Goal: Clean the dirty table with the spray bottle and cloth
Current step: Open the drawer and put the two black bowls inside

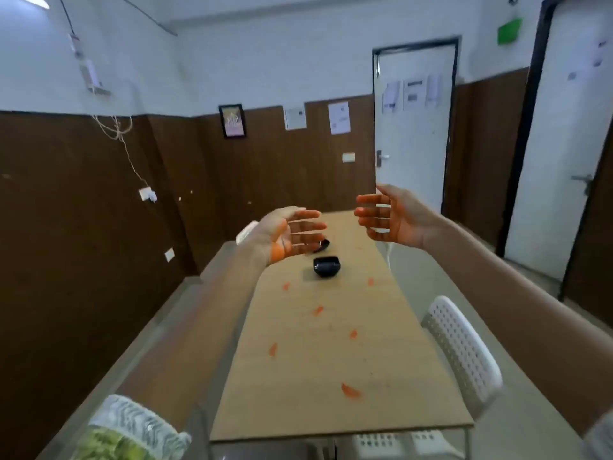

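Observation:
A long light wooden table [331, 376] stretches away from me, marked with several orange-red smears [350, 390]. A black bowl [326, 266] stands on its far half, and a second black bowl [321, 245] sits just behind it, partly hidden by my left hand. My left hand [287, 232] and my right hand [388, 217] are raised above the far end of the table, palms facing each other, fingers straight and spread, holding nothing. Orange stains show on both palms. No spray bottle or cloth is in view.
A white perforated chair [461, 350] stands at the table's right side, and another white chair [391, 441] is tucked under the near edge. A brown-panelled wall runs along the left. White doors [411, 127] stand at the back and right.

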